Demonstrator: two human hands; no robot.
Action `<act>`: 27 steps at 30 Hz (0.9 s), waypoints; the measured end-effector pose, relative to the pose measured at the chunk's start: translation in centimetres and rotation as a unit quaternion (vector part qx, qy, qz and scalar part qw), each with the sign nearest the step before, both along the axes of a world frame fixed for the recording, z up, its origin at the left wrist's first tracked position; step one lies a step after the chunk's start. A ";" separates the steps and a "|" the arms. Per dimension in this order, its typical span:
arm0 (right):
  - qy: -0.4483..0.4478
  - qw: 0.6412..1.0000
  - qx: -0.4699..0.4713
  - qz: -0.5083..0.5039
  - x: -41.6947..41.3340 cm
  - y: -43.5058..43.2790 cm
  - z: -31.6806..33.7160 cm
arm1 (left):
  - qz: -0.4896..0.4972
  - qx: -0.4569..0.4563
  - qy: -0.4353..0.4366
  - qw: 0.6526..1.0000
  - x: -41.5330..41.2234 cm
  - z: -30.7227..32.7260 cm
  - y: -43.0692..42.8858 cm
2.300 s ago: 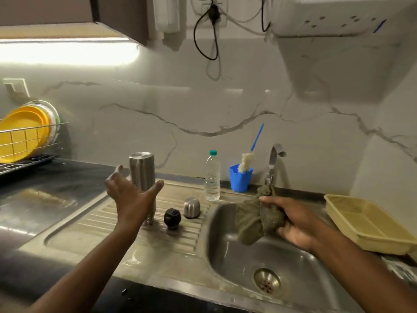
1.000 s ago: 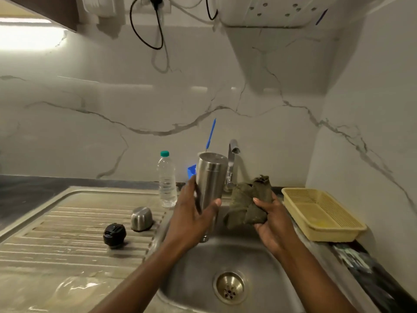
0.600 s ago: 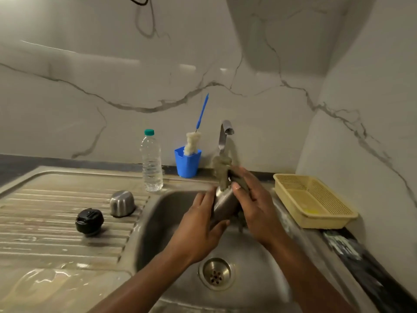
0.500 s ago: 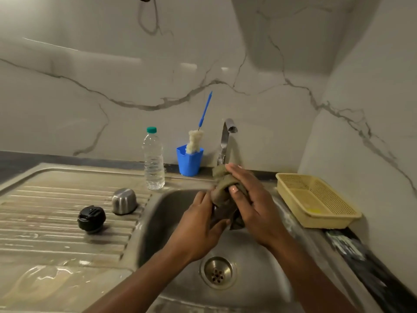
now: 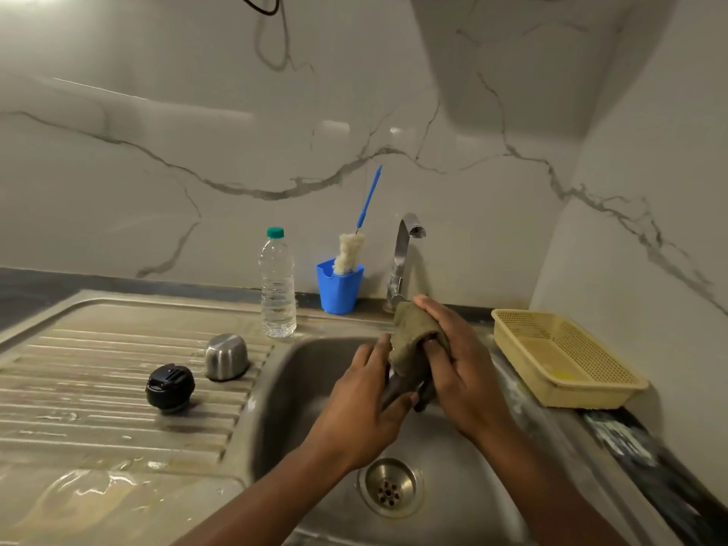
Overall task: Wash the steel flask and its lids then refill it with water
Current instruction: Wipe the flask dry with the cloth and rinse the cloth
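Wet steel drainboard (image 5: 98, 419) and sink (image 5: 291, 380) fill the near part of your view, and the drain (image 5: 390, 486) sits at the bottom of the basin. Above the basin your two hands meet. Your left hand (image 5: 362, 411) is curled around the lower part of the flask (image 5: 396, 388), of which only a dark, blurred strip shows between the hands. Your right hand (image 5: 461, 372) grips a green-brown cloth (image 5: 409, 336), which is wrapped over the upper part of the flask and hides it. Whether the flask is upright or tilted, you cannot tell well.

On the ribs of the drainboard, left of the basin, the black lid (image 5: 170, 387) lies near the steel lid (image 5: 226, 356); they are just beside each other but apart. Further back, a plastic bottle (image 5: 277, 285) with a green cap stands at the rim. Next to it a blue cup (image 5: 339, 287) holds a brush (image 5: 350, 250) with a blue handle. Right of the cup stands the tap (image 5: 403, 254). At the right, a yellow basket (image 5: 563, 360) rests on the counter against the marble wall (image 5: 197, 151).
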State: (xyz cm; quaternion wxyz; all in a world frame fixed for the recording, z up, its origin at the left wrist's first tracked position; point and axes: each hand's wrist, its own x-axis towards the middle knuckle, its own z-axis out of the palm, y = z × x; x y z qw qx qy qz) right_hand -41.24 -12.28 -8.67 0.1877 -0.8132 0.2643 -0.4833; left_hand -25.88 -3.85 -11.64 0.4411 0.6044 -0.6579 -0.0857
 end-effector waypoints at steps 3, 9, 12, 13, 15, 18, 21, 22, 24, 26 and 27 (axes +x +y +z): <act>-0.039 0.997 0.067 0.011 0.3 0.1 -0.4 | 0.020 0.009 0.015 1.000 0.4 -0.4 -0.5; 0.051 0.996 -0.063 -0.025 0.6 0.7 -0.4 | 0.029 -0.003 0.064 0.998 0.8 -0.4 -0.7; 0.053 0.996 -0.074 -0.012 0.9 1.1 -0.2 | 0.014 -0.005 0.067 0.998 0.4 -0.3 -0.3; 0.038 0.997 -0.059 -0.006 0.9 1.1 -0.2 | 0.011 -0.003 0.071 0.997 0.2 -0.2 -0.3; -0.004 1.000 -0.007 0.011 0.9 0.9 -0.5 | 0.014 -0.005 0.078 0.997 0.0 -0.2 -0.4; -0.110 0.977 0.171 0.061 1.2 1.2 -0.7 | 0.018 -0.012 0.106 0.994 0.1 0.0 -0.6; -0.109 0.937 0.313 0.107 2.1 2.3 -1.1 | 0.012 -0.007 0.153 0.988 0.4 0.2 -0.5; -0.102 0.932 0.326 0.120 2.3 2.7 -1.2 | 0.010 -0.002 0.167 0.986 0.6 0.2 -0.5; -0.104 0.930 0.323 0.143 2.8 3.5 -1.3 | 0.005 0.004 0.183 0.983 0.8 0.3 -0.3; -0.121 0.932 0.306 0.154 2.9 3.6 -1.0 | -0.009 0.005 0.186 0.982 0.8 0.5 -0.2; -0.138 0.932 0.300 0.151 2.9 3.4 -1.0 | -0.020 0.004 0.185 0.982 0.6 0.6 -0.2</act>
